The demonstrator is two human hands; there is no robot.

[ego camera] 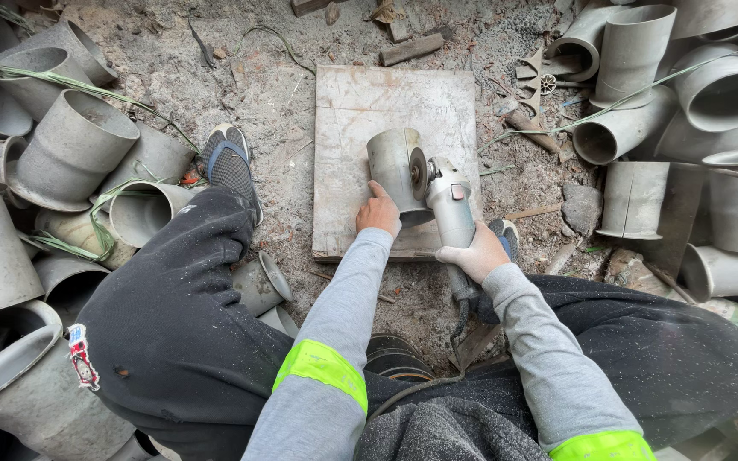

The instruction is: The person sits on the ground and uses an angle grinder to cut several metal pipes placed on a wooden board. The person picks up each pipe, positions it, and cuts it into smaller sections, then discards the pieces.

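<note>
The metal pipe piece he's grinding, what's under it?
The metal pipe piece sits on a flat wooden board lying on dusty ground. The board hides what lies beneath it.

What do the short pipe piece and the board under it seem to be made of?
Pipe piece: probably sheet metal, dull grey with a faint sheen and a thin rim. Board: seemingly wood, pale, dusty, with grain lines and worn edges.

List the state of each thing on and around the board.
Pipe piece: lying on the board, steadied by the left hand.
Grinder: gripped by the gloved right hand, disc against the pipe piece.
Board: flat on the dirt.
</note>
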